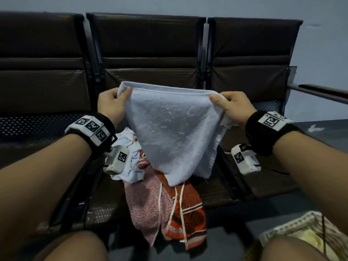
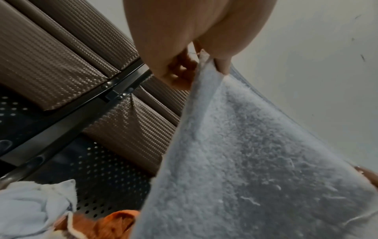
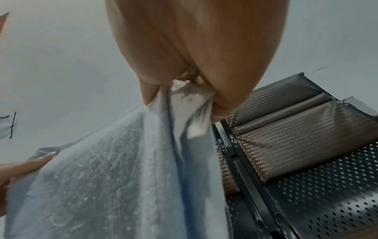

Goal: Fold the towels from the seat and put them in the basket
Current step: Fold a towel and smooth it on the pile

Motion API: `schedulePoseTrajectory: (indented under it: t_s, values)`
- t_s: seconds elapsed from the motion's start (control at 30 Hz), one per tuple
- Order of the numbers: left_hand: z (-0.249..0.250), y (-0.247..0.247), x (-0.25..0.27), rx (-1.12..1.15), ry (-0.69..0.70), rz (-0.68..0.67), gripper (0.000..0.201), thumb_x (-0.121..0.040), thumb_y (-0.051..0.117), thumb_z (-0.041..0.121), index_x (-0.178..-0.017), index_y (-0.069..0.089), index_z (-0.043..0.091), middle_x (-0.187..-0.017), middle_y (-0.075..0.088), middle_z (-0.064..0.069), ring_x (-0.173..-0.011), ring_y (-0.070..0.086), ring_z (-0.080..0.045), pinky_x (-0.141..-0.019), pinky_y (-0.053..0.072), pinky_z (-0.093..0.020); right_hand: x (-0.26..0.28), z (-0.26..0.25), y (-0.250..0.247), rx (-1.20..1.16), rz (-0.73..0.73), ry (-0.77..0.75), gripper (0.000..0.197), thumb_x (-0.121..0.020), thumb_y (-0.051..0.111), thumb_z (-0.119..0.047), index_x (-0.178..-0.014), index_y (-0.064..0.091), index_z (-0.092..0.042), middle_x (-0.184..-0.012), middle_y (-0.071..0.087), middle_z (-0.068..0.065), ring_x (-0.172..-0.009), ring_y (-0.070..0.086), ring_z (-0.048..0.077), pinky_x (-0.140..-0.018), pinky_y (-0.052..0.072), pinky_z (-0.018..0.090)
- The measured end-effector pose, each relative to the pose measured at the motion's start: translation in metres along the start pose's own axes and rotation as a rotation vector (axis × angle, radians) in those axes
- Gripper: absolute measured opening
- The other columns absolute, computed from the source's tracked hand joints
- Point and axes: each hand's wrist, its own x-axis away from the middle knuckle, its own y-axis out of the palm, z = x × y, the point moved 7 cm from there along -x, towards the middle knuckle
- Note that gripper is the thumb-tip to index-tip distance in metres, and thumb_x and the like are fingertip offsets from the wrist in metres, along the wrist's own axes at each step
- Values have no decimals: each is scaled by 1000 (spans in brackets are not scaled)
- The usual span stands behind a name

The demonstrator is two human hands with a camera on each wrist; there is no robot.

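A pale blue towel (image 1: pixel 173 129) hangs spread in the air above the middle seat (image 1: pixel 216 193). My left hand (image 1: pixel 111 102) pinches its top left corner between thumb and curled fingers. My right hand (image 1: pixel 231 106) pinches the top right corner, where a white label sticks out. The left wrist view shows the towel (image 2: pixel 255 161) hanging from my left hand (image 2: pixel 184 64). From the right wrist I see the towel (image 3: pixel 114 186) drop from my right hand (image 3: pixel 184 80). Under it on the seat lie a pink towel (image 1: pixel 146 210), an orange patterned towel (image 1: pixel 188 213) and a crumpled white towel (image 1: pixel 130 166).
A row of dark brown padded seats (image 1: pixel 150 53) stands against a grey wall. The left seat (image 1: pixel 37 127) and right seat (image 1: pixel 267 178) have perforated metal pans. A yellowish woven basket (image 1: pixel 293 228) sits at the bottom right by my knee.
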Motion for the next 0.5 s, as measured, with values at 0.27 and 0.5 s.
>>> schedulePoseTrajectory:
  t_s: [0.27, 0.5]
  values:
    - [12, 36, -5, 214, -181, 85, 38, -88, 65, 41, -74, 60, 6, -74, 51, -10, -70, 50, -19, -64, 40, -34, -14, 0, 10, -193, 114, 279, 41, -88, 73, -36, -64, 58, -6, -63, 56, 15, -57, 57, 26, -56, 45, 42]
    - [56, 108, 51, 325, -143, -211, 42, -98, 61, 35, -93, 73, -5, -96, 75, -21, -83, 70, -20, -78, 56, -38, -12, -20, 62, -466, -1, 419, 18, -91, 67, -20, -82, 69, -5, -68, 69, 10, -58, 66, 21, -50, 52, 27]
